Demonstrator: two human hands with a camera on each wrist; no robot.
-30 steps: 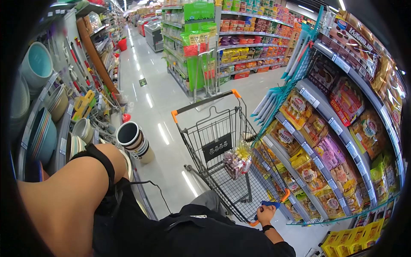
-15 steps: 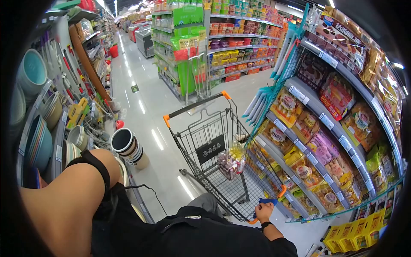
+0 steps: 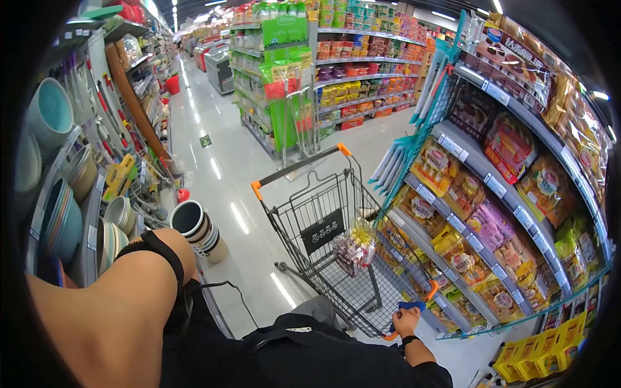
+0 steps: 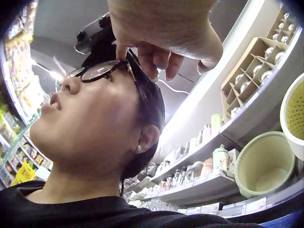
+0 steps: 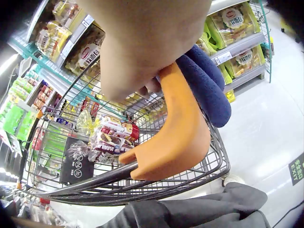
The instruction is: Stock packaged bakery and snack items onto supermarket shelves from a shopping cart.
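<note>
My right hand (image 3: 406, 321) grips the orange corner of the handle (image 5: 183, 137) on a wire shopping cart (image 3: 317, 236). A dark blue soft, padded piece (image 5: 206, 88) hangs by that corner, right under the hand. In the cart lies a clear bundle of packaged snacks (image 3: 356, 249) with a yellow bow-like top. My left hand (image 4: 164, 28) is raised beside the head, its fingers bent loosely downward by the glasses (image 4: 102, 71) and hair; no held thing shows in it. The head view has only the bent left arm (image 3: 139, 291) with a black strap.
Shelves of packaged bread (image 3: 462, 262) stand close along the cart's right. At left are shelves with bowls (image 3: 61, 216) and a stack of buckets (image 3: 194, 226) on the floor. The tiled aisle (image 3: 223, 174) runs forward past a green display (image 3: 284, 84). Yellow crates (image 3: 540, 352) stand at lower right.
The head view has shifted slightly, moving the cart and shelves left in it and then a little back right. The right hand stays on the cart handle, and the left arm stays raised.
</note>
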